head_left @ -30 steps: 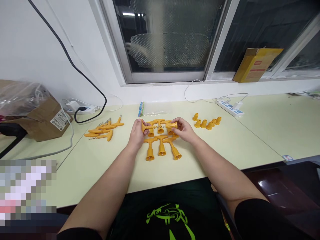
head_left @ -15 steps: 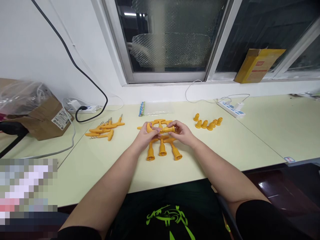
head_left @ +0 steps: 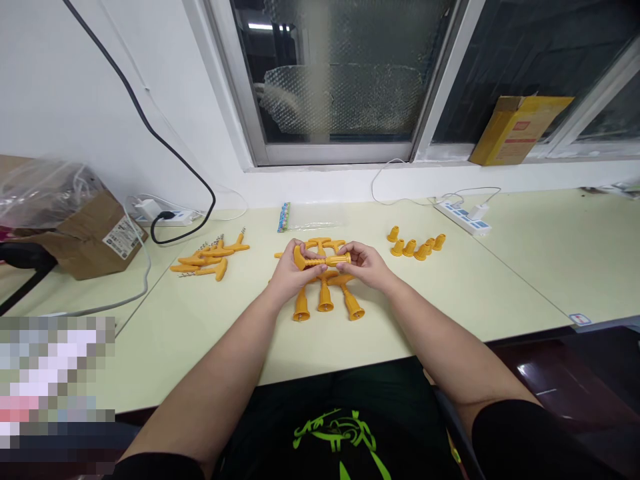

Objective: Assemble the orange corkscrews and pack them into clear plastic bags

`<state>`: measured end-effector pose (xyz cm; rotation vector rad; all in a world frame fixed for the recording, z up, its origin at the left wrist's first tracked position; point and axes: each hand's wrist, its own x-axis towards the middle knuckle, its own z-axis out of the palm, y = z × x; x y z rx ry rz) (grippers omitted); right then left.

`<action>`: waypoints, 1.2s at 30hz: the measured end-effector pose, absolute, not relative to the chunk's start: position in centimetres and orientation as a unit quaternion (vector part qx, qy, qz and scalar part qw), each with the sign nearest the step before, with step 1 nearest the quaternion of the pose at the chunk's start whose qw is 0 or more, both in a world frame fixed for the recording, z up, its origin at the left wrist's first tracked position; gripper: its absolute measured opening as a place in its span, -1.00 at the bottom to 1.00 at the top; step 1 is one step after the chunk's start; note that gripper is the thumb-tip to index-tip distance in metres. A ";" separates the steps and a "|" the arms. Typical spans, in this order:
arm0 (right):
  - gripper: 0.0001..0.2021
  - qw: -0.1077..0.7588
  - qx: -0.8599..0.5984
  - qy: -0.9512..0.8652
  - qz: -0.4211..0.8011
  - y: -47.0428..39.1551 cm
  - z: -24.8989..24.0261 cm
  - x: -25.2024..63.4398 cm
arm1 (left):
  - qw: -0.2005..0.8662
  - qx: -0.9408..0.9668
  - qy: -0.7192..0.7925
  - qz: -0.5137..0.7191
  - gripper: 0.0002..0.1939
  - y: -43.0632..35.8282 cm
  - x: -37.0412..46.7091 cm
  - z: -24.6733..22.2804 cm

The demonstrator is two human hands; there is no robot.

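Note:
In the middle of the head view, my left hand (head_left: pixel 291 272) is closed around the T-handle of a yellow corkscrew (head_left: pixel 314 263), which lies level and points right. A yellow bell-shaped sleeve (head_left: pixel 338 261) sits in line with it, over its far end. The fingers of my right hand (head_left: pixel 369 264) pinch this sleeve near its flared rim. The screw tip is hidden inside. Below and behind my hands, several yellow corkscrews with sleeves (head_left: pixel 325 301) lie on the table.
Bare-screw corkscrews (head_left: pixel 216 252) lie in a pile at left, and several loose sleeves (head_left: pixel 409 249) stand at right. A clear plastic bag (head_left: pixel 317 217) lies behind. Power strip (head_left: pixel 463 219), cables and a cardboard box (head_left: pixel 95 233) stand along the back and left.
The left fingers have shifted so that more of the corkscrew's handle and shaft shows. The sleeve and right hand stay in nearly the same place.

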<state>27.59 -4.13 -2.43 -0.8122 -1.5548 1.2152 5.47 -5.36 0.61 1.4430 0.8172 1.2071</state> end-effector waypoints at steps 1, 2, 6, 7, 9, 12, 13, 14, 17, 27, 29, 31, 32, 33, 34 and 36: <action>-0.63 0.476 -0.336 -0.634 0.509 -4.2 -2.3 27.5 | 0.507 0.612 0.342 0.502 -0.38 -5.5 5.4 0.6; -0.64 0.467 -0.339 -0.631 0.519 -4.3 -2.2 27.4 | 0.498 0.620 0.343 0.500 -0.38 -5.5 5.4 0.6; -0.61 0.414 -0.360 -0.623 0.558 -4.5 -1.9 27.0 | 0.474 0.651 0.336 0.489 -0.38 -5.9 5.4 0.5; -0.60 0.400 -0.363 -0.621 0.568 -4.5 -1.9 26.9 | 0.472 0.656 0.334 0.485 -0.39 -6.0 5.4 0.5; -0.59 0.387 -0.365 -0.616 0.580 -4.6 -1.8 26.8 | 0.472 0.660 0.335 0.479 -0.41 -6.1 5.6 0.6; -0.64 0.421 -0.348 -0.623 0.560 -4.9 -1.5 26.9 | 0.460 0.648 0.359 0.490 -0.42 -6.0 5.7 0.8; -0.64 0.440 -0.339 -0.633 0.539 -5.0 -1.5 26.9 | 0.453 0.639 0.369 0.500 -0.42 -5.9 5.7 0.9; -0.62 0.456 -0.331 -0.646 0.515 -5.1 -1.5 27.0 | 0.447 0.630 0.378 0.510 -0.42 -5.7 5.7 0.9; -0.61 0.477 -0.326 -0.682 0.449 -5.0 -1.7 27.1 | 0.443 0.604 0.388 0.537 -0.42 -5.3 5.6 1.0; -0.46 0.418 -0.369 -0.603 0.570 -4.3 -1.6 27.0 | 0.417 0.639 0.358 0.539 -0.41 -5.8 5.5 0.9; -0.43 0.397 -0.378 -0.593 0.590 -4.2 -1.6 27.0 | 0.413 0.654 0.347 0.530 -0.42 -6.0 5.5 0.9; -0.46 0.410 -0.379 -0.591 0.582 -4.3 -1.6 27.0 | 0.409 0.656 0.352 0.528 -0.43 -6.0 5.6 0.9; -0.51 0.428 -0.376 -0.595 0.567 -4.4 -1.5 27.0 | 0.406 0.652 0.360 0.530 -0.44 -6.0 5.6 0.9; -0.55 0.446 -0.370 -0.604 0.547 -4.5 -1.5 27.1 | 0.403 0.645 0.371 0.534 -0.45 -5.9 5.6 1.0; -0.57 0.462 -0.362 -0.617 0.525 -4.6 -1.5 27.1 | 0.401 0.637 0.381 0.537 -0.45 -5.8 5.6 1.0; -0.57 0.476 -0.340 -0.645 0.491 -4.7 -1.5 27.2 | 0.413 0.620 0.392 0.540 -0.44 -5.6 5.5 1.0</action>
